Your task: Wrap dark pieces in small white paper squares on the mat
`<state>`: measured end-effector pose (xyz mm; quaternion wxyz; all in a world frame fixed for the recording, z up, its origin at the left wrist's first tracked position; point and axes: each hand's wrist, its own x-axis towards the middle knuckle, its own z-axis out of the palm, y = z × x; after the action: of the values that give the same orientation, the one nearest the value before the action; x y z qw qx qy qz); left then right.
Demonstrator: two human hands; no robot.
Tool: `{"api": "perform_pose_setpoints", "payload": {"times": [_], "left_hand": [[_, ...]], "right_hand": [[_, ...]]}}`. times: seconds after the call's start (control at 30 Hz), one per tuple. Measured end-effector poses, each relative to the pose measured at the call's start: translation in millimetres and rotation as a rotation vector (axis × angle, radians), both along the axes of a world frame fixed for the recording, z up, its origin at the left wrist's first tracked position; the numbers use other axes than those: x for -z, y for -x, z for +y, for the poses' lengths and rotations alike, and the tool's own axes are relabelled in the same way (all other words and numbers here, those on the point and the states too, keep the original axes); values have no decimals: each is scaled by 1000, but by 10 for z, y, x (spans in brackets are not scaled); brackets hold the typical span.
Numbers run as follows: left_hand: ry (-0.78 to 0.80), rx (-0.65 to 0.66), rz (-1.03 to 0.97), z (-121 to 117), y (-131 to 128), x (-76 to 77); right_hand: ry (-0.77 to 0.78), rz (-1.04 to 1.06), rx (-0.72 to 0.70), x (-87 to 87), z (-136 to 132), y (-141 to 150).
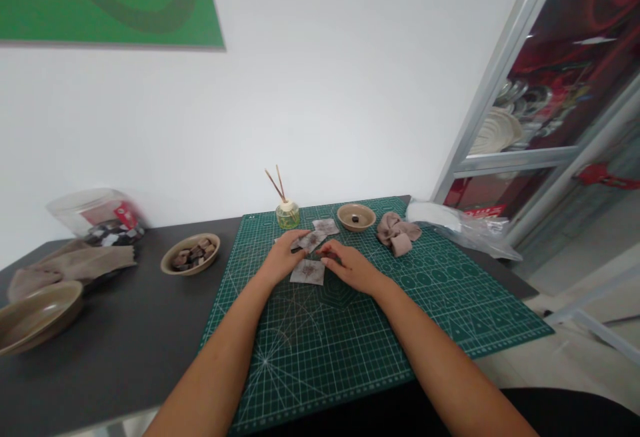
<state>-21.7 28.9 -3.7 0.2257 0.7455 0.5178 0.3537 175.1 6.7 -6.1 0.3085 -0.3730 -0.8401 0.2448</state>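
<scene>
My left hand (285, 258) grips a small pale patterned piece (312, 241), paper or thin cloth, between thumb and fingers. Close at its right edge, the fingers of my right hand (351, 266) are curled in a pinch; what lies in them is too small to make out. A similar patterned piece (307, 273) lies flat on the green cutting mat (300, 363) just below my hands. Behind them is another one (325, 226). Part of a further pale piece shows beside my left fingers.
A reed diffuser (287, 214) stands behind my hands. To its right are a shallow bowl (356, 217) with a small dark item and a crumpled brown cloth (397, 233). A bowl of dark chunks (191, 254) and a larger bowl (43, 313) sit left.
</scene>
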Motion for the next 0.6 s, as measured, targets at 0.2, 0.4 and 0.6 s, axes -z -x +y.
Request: {"api": "perform_pose_setpoints", "payload": {"times": [0.2, 0.4, 0.6], "left_hand": [[144, 257, 309, -132, 126, -126], [110, 208, 360, -184, -39, -47], [23, 167, 338, -173, -116, 15]], "right_hand": [[-153, 0, 122, 54, 68, -11], [-145, -10, 118, 91, 90, -7], [-123, -44, 100, 68, 67, -3]]}}
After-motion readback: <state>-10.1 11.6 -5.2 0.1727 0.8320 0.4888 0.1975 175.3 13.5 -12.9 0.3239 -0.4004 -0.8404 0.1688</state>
